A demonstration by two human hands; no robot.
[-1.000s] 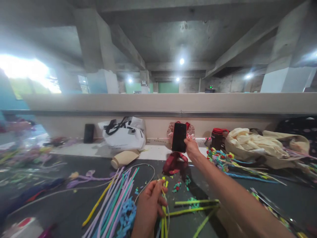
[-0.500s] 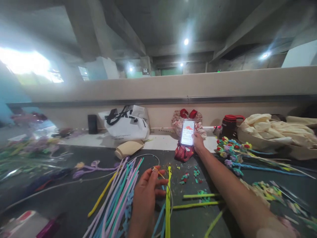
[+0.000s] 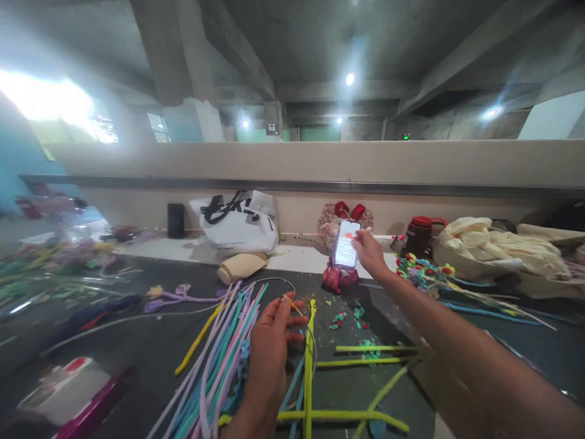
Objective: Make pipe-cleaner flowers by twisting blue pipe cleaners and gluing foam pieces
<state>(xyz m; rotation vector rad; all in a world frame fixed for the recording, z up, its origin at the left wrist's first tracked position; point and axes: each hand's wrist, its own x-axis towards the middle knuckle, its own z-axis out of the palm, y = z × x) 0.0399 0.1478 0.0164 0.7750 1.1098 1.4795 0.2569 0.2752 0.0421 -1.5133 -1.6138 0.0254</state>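
My left hand (image 3: 273, 335) is raised over the dark table. Its thumb and forefinger pinch a thin orange strip (image 3: 291, 301), with the other fingers loosely spread. A grey cable (image 3: 315, 344) loops around behind that hand. My right hand (image 3: 369, 253) reaches forward to a lit phone (image 3: 346, 245), its fingers curled and a fingertip at the right side of the screen. The phone leans upright on a red and beige patterned bag (image 3: 327, 222). Beside my left hand lie pastel fuzzy stems (image 3: 219, 366) and an upright-lying yellow-green stem (image 3: 309, 372).
More yellow-green stems (image 3: 365, 362) and small teal clippings (image 3: 359, 314) lie at centre right. Behind stand a white bag (image 3: 235, 228), a black box (image 3: 175, 221) and a dark bottle with a red lid (image 3: 417, 236). Fuzzy flowers (image 3: 414, 271) lie to the right, a white-and-purple item (image 3: 68, 390) lower left.
My right hand has shifted from the phone's lower right edge up to the right side of its screen. My left hand keeps its pinch. The view has tilted slightly.
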